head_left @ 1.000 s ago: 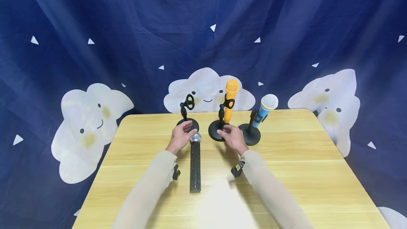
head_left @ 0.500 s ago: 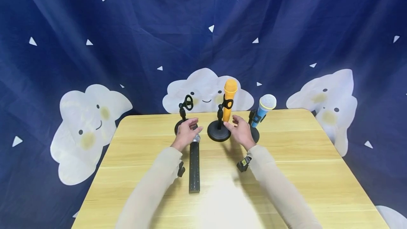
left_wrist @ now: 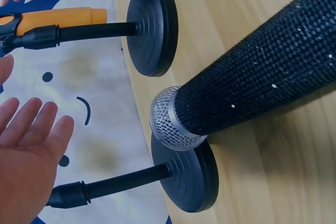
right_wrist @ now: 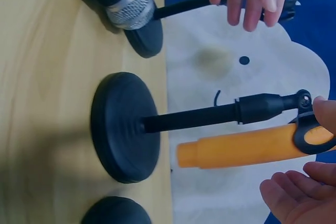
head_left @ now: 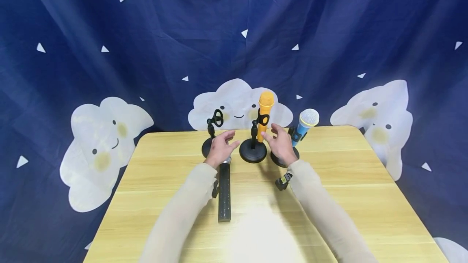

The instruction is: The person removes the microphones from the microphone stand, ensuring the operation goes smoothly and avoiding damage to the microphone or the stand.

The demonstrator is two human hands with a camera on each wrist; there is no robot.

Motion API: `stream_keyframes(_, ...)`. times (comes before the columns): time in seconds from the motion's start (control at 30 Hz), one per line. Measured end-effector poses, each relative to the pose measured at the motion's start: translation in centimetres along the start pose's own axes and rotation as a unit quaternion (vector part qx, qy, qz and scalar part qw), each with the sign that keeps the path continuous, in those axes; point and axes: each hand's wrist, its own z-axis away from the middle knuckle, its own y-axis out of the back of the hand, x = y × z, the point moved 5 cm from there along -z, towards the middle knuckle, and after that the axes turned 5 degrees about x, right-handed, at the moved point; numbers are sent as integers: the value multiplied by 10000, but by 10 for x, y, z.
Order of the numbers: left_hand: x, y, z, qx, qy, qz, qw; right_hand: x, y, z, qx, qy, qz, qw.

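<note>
I'm looking at broad room over the table (head_left: pixel 365 198) to the right of the right stand (head_left: pixel 277 160), and again left of the left stand (head_left: pixel 206 147). Near the middle, the black microphone (head_left: pixel 224 192) lies lengthwise, blocking a low sideways sweep. A narrow gap separates my left hand (head_left: pixel 222 149) from the middle stand's post (head_left: pixel 254 135). My right hand (head_left: pixel 281 145) is hemmed in: orange microphone (head_left: pixel 262 132) left, tilted blue microphone (head_left: pixel 302 128) right. Far side, the curtain (head_left: pixel 234 31) walls things off.
</note>
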Motion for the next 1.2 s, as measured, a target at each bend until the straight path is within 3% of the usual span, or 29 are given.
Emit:
stream_keyframes(0.63, 18, -17, -15, -103, 82, 367, 9992, -30, 15, -24, 376, 308, -88, 9988)
stream_keyframes(1.2, 30, -27, -20, -21, -14, 626, 9980, -39, 14, -42, 594, 360, -333, 9970)
